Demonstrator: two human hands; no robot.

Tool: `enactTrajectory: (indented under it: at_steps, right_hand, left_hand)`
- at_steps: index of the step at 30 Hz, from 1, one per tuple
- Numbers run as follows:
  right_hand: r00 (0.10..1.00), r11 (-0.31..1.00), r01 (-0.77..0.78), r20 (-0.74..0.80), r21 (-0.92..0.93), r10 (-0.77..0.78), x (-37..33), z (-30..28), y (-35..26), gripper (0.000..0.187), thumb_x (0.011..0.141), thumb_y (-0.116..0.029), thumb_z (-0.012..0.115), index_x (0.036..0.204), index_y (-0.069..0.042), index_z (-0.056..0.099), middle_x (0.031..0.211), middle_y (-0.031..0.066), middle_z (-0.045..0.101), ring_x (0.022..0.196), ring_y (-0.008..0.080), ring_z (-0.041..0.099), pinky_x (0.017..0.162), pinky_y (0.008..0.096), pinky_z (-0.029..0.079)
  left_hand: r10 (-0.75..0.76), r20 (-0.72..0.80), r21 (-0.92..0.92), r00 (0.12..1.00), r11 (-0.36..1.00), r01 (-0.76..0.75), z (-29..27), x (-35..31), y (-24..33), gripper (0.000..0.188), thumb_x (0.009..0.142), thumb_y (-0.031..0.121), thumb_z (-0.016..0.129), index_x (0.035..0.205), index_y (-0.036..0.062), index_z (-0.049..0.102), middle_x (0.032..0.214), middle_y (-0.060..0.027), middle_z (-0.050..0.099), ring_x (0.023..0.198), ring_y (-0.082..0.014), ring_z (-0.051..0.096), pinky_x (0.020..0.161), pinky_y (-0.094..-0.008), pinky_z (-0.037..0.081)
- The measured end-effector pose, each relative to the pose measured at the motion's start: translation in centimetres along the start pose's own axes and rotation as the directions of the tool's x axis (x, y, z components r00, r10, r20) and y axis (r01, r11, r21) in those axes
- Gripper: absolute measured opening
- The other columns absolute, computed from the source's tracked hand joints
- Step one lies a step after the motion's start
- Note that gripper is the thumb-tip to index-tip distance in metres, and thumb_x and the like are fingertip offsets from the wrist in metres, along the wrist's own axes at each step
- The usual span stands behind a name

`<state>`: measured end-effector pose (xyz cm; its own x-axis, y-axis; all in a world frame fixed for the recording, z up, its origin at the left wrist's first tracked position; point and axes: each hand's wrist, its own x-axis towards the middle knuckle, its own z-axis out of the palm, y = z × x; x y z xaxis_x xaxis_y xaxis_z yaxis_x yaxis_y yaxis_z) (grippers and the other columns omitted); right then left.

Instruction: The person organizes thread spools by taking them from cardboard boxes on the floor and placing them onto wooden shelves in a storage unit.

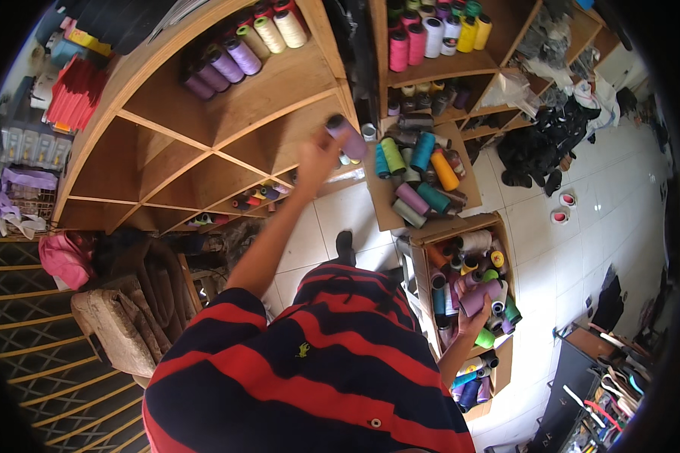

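Shelving (204, 143): wooden, with slanted dividers, filling the upper left; most compartments bare, purple and cream spools lined along the top one.
Second shelf (446, 72): to the right of the first, stocked with pink, white, yellow and green spools.
Floor (582, 226): white tiles, with dark cloth heaped at the upper right and two small tape rolls lying near it.
Shirt (310, 370): red and navy stripes, filling the lower middle.
Near box (423, 249): open cardboard, on the floor at the right, crammed with spools of mixed colours.
Far box (381, 211): flat cardboard, just beyond the near box, holding green, teal, orange and mauve spools lying on their sides.
Left hand (316, 155): raised toward the shelving, arm stretched out, fingers closed around a mauve spool.
Mauve spool (346, 136): in the left hand, tilted, in the air in front of a bare compartment, dark cap pointing up and left.
Right hand (474, 313): low over the near box, closed around a pinkish spool.
Pinkish spool (482, 294): in the right hand, lying almost level, just above the packed spools in the near box.
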<state>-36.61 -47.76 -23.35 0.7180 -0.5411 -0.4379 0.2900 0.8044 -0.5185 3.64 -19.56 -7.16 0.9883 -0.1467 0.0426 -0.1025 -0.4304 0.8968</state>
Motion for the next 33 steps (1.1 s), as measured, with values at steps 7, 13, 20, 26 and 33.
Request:
enactTrajectory:
  at_steps: [7,13,20,26,33]
  right_hand:
    - [0.997,1.0,-0.027,0.073,0.013,0.026,0.6,6.9,2.4,0.051,0.086,-0.031,0.062,0.123,-0.001,0.045,0.117,0.0157,0.054,0.108,0.0466,0.054,0.106,0.0549,0.034]
    - [0.974,0.988,-0.148,0.166,-0.053,0.154,2.9,14.0,5.9,0.055,0.083,-0.029,0.063,0.127,-0.004,0.042,0.118,0.0184,0.053,0.109,0.0478,0.053,0.103,0.0562,0.035]
    - [0.92,0.957,-0.232,0.281,-0.175,0.274,4.0,19.4,9.6,0.055,0.082,-0.028,0.063,0.127,-0.003,0.042,0.131,0.0197,0.047,0.107,0.0483,0.055,0.104,0.0573,0.034]
    - [0.894,0.941,-0.248,0.319,-0.232,0.314,3.4,20.2,10.6,0.052,0.084,-0.031,0.061,0.125,-0.006,0.043,0.11,0.0192,0.059,0.107,0.0474,0.056,0.104,0.0566,0.033]
    - [0.894,0.932,-0.298,0.282,-0.205,0.348,3.3,19.2,10.2,0.063,0.082,-0.029,0.063,0.132,0.0,0.037,0.138,0.018,0.041,0.105,0.0442,0.058,0.102,0.0505,0.04]
  left_hand:
    - [0.185,-0.228,0.181,0.956,0.973,-0.145,-10.3,12.4,1.9,0.043,0.087,0.041,0.064,0.084,-0.002,0.062,0.056,-0.0109,0.061,0.047,-0.0215,0.061,0.047,-0.0351,0.047]
    - [0.322,-0.22,0.583,0.921,0.8,-0.141,-12.2,19.8,-1.2,0.054,0.087,0.051,0.059,0.085,-0.0024,0.06,0.059,-0.017,0.062,0.059,-0.0335,0.065,0.057,-0.0428,0.051]
    - [0.312,-0.303,0.49,0.9,0.862,-0.134,-12.4,22.5,-1.9,0.053,0.085,0.048,0.061,0.099,-0.0032,0.059,0.078,-0.0289,0.064,0.077,-0.0453,0.063,0.071,-0.0506,0.051]
    - [0.344,-0.314,0.659,0.885,0.75,-0.057,-12.4,21.3,0.8,0.054,0.084,0.039,0.062,0.12,0.0021,0.047,0.078,-0.0256,0.065,0.077,-0.0425,0.065,0.069,-0.0486,0.052]
    - [0.414,-0.147,0.771,0.898,0.616,-0.158,-12.6,21.4,-0.4,0.054,0.082,0.031,0.066,0.125,0.0091,0.04,0.078,-0.0212,0.066,0.072,-0.0404,0.065,0.063,-0.0491,0.052]
